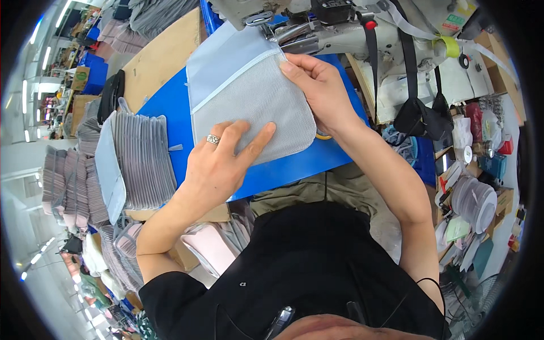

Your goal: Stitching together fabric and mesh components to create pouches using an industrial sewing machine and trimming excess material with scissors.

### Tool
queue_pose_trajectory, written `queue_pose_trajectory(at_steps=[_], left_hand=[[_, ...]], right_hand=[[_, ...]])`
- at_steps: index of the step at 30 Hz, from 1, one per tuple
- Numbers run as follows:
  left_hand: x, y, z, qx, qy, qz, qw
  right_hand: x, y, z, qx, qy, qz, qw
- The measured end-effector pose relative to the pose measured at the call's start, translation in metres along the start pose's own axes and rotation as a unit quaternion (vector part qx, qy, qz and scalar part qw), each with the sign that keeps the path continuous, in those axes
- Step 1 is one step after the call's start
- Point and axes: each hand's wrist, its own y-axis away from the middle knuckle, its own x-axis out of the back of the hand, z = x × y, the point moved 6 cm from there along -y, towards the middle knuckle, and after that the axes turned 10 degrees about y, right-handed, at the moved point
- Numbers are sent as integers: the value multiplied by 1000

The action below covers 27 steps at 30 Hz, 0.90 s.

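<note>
A pale grey fabric piece with a mesh panel point(249, 96) lies on the blue table top point(170, 122), its far edge under the head of a white sewing machine point(340, 34). My left hand point(218, 164), with a ring on one finger, presses flat on the mesh near its front edge, fingers spread. The mesh panel's right side is under my right hand point(317, 85), which has its fingertips close to the machine's needle area. Neither hand grips anything; both rest on the fabric.
A stack of several similar grey pieces point(139, 161) stands at my left, with more piles point(73, 181) beyond it. A wooden board point(161, 56) lies at the back left. Black straps point(419, 107) hang at the right beside cluttered boxes and a stack of round grey discs point(476, 201).
</note>
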Motion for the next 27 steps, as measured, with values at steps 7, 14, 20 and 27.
queue_pose_trajectory(at_steps=[7,14,20,27], left_hand=[[4,-8,-4,-7,-79,-30,996],[24,-15,-14,-15,-93,-24,995],[30,-26,-13,-37,-140,-121,982],[49,-58,-45,-58,-156,-150,975]], right_hand=[[-1,-1,1,53,-19,-3,998],[11,44,3,20,76,-59,995],[12,49,2,36,118,-26,992],[3,1,0,67,64,-37,995]])
